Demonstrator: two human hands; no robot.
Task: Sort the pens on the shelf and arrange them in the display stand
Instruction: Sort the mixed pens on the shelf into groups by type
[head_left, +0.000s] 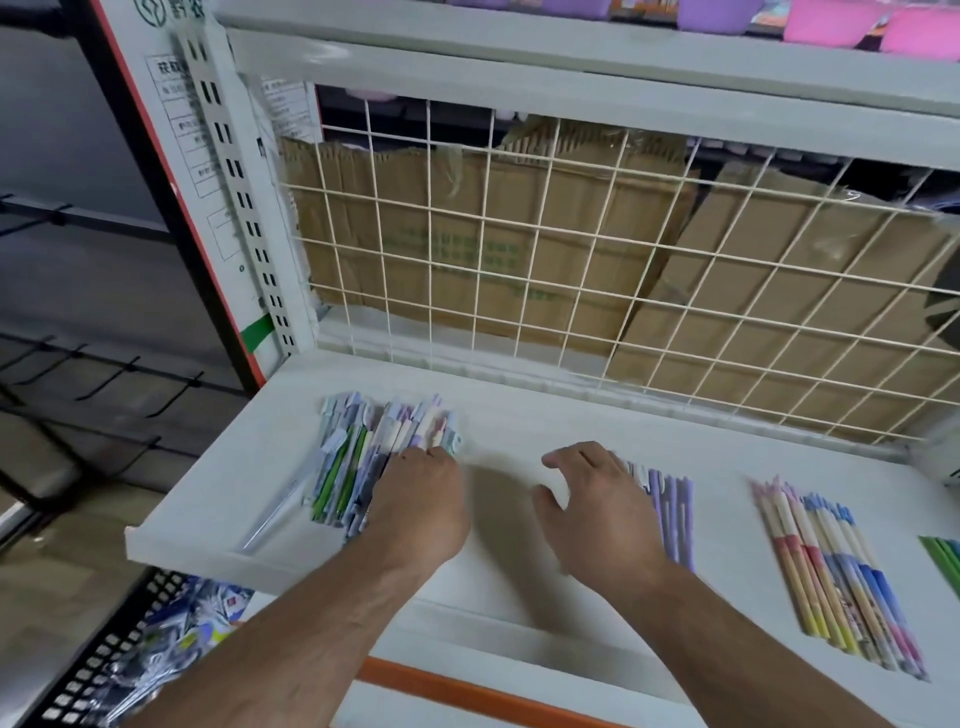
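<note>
Head view: sorting is under way. The left hand (421, 499) reaches into the mixed pile of pens (358, 462) at 9 o'clock on the shelf (519, 415). Blur hides its fingertips, so I cannot tell whether its grip pinches a pen. The right hand (597, 509), grip spread, hovers over or rests on the purple pens (675, 514). Pastel pens (831, 566) lie further toward 3 o'clock. The next move probably calls for pulling one pen free and matching it to its row.
</note>
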